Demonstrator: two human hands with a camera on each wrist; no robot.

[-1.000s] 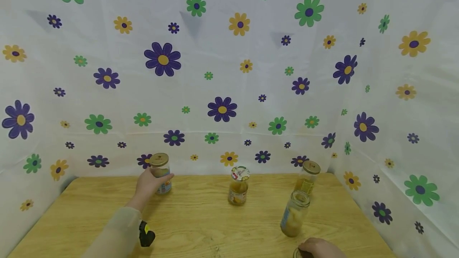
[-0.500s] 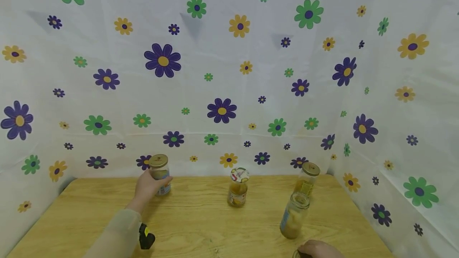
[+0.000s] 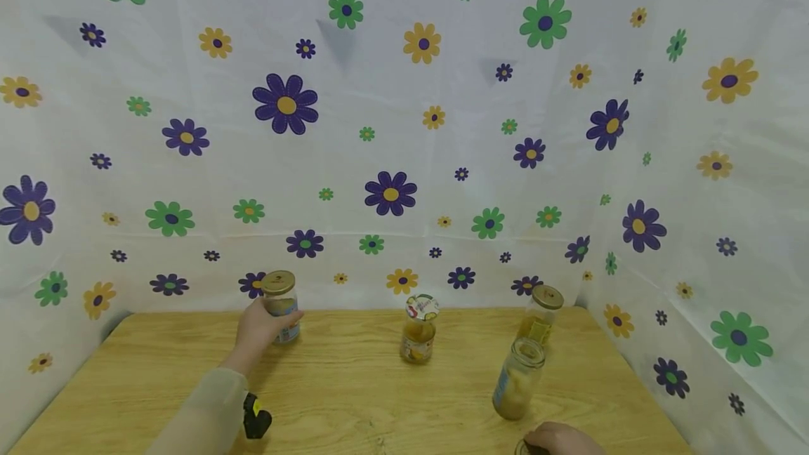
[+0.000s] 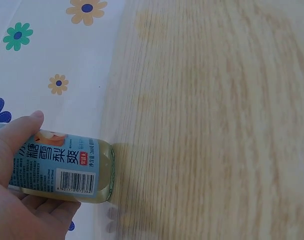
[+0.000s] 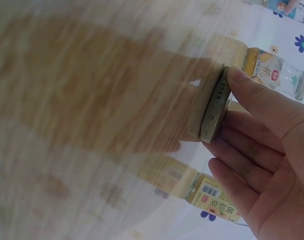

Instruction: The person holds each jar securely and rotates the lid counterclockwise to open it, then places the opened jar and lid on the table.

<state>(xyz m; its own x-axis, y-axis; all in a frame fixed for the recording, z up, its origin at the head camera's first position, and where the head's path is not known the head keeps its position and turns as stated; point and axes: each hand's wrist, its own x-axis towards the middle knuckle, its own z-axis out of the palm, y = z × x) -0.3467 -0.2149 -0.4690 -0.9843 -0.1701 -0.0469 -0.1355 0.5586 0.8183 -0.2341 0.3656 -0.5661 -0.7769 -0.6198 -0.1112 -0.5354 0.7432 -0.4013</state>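
Left hand (image 3: 258,330) is gripping a gold-lidded, blue-labelled clear glass jar (image 3: 284,305); right hand (image 5: 274,160) is pinching a round gold metal lid (image 5: 215,107).
The jar is being held upright at the back left of the wood-grain bench (image 3: 354,399), the lid at its near right, near a lidless clear glass jar (image 3: 518,388). A steady wrap around the glass and a light, level pinch on the rim should suit.

Site: makeshift tabletop booth, room type beyond it not determinable, judged from white sheeting (image 3: 341,160) printed with green, purple and yellow flowers, visibly creased, enclosing the back and both sides of a wood-grain table (image 3: 354,406).
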